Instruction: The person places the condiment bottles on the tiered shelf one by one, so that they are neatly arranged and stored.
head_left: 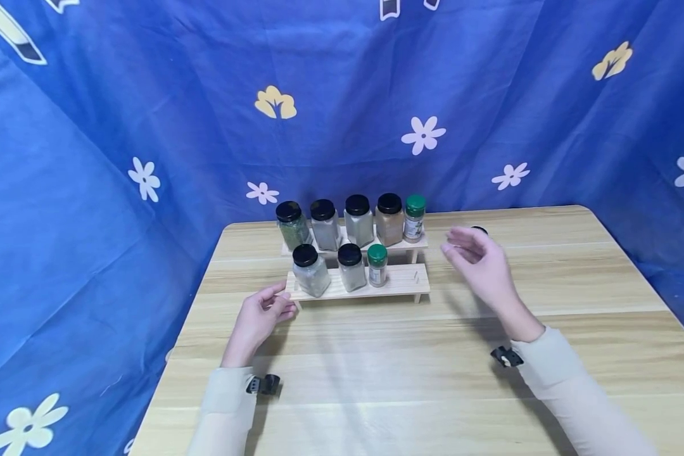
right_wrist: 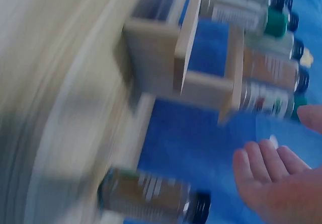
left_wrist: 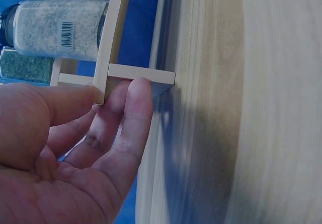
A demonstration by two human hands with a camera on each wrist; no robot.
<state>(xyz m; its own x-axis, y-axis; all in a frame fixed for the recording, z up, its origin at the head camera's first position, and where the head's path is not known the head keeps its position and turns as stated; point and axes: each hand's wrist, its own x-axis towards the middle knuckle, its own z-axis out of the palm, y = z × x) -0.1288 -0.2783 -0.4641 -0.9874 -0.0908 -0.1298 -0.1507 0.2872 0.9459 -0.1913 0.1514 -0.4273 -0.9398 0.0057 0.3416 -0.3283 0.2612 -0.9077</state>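
A two-tier wooden spice rack (head_left: pixel 401 288) stands at the back of the table. My left hand (head_left: pixel 262 316) grips the left end of its lower shelf, thumb at the board's edge and fingers against the leg (left_wrist: pixel 141 73) below. On that shelf are two black-lidded jars, one a square glass jar (head_left: pixel 312 277) of pale contents, and a small green-capped shaker (head_left: pixel 377 269). To the right of the rack my right hand (head_left: pixel 487 269) hovers with loosely bent fingers, holding nothing. Behind it a brown-filled jar (right_wrist: pixel 146 196) stands on the table, mostly hidden in the head view.
The upper tier carries several black-lidded jars, including one of green herbs (head_left: pixel 293 231), and a green-capped shaker (head_left: pixel 414 221) at its right end. A blue patterned cloth (head_left: pixel 342 126) hangs behind the wooden table (head_left: pixel 376 380).
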